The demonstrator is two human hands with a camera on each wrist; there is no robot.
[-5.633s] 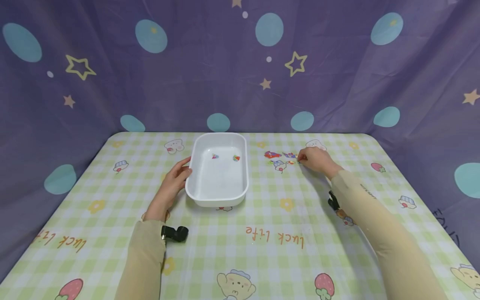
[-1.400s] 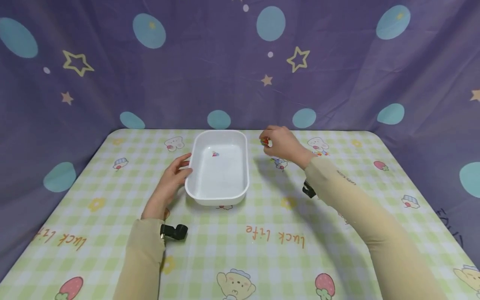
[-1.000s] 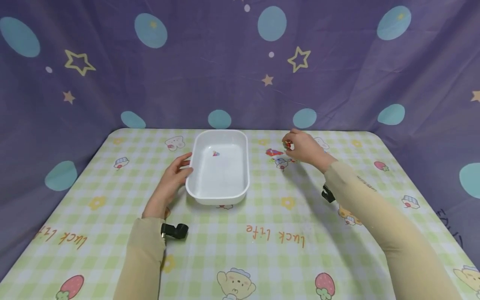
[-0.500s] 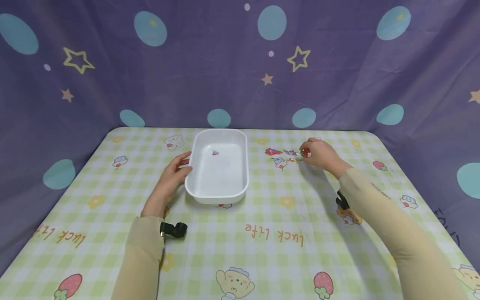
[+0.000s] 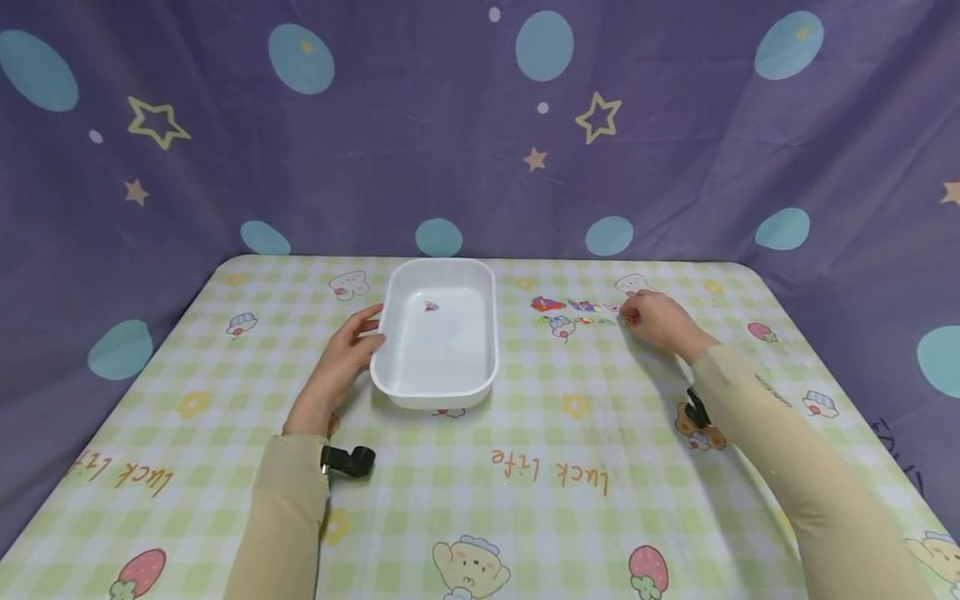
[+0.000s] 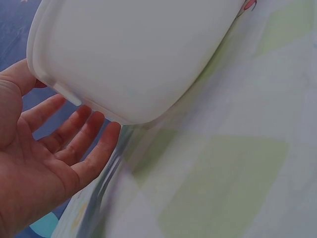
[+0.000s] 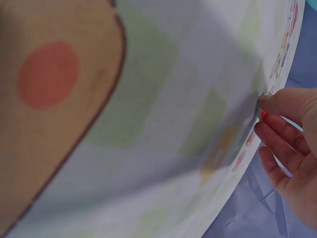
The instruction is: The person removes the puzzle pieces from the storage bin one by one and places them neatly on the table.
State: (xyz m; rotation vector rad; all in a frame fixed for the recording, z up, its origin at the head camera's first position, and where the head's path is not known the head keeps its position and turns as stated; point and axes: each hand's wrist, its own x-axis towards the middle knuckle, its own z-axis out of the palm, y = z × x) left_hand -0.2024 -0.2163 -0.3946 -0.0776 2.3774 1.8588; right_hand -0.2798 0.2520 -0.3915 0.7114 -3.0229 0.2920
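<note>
A white rectangular tray (image 5: 438, 358) sits on the checked tablecloth, with one small colourful piece (image 5: 431, 307) inside near its far end. My left hand (image 5: 345, 354) holds the tray's left side; in the left wrist view, the fingertips (image 6: 111, 130) touch the wall near the rim. To the right of the tray, flat bright pieces lie in two short rows, among them a red and purple piece (image 5: 548, 304) and a purple piece (image 5: 583, 306). At the right end of the rows, my right hand (image 5: 663, 323) pinches a small reddish piece (image 7: 263, 116), partly hidden by the fingers.
The tablecloth (image 5: 555, 517) carries printed bears, strawberries, flowers and lettering. A purple curtain (image 5: 375, 167) with stars and blue ovals hangs behind the table's far edge. Black cameras are strapped at both wrists, the left camera (image 5: 348, 461) lying near the cloth.
The tray held two pieces 5.6 seconds ago and holds one now. With a red piece in its fingers, my right hand has moved right from near the tray to the rows' end, down to the cloth.
</note>
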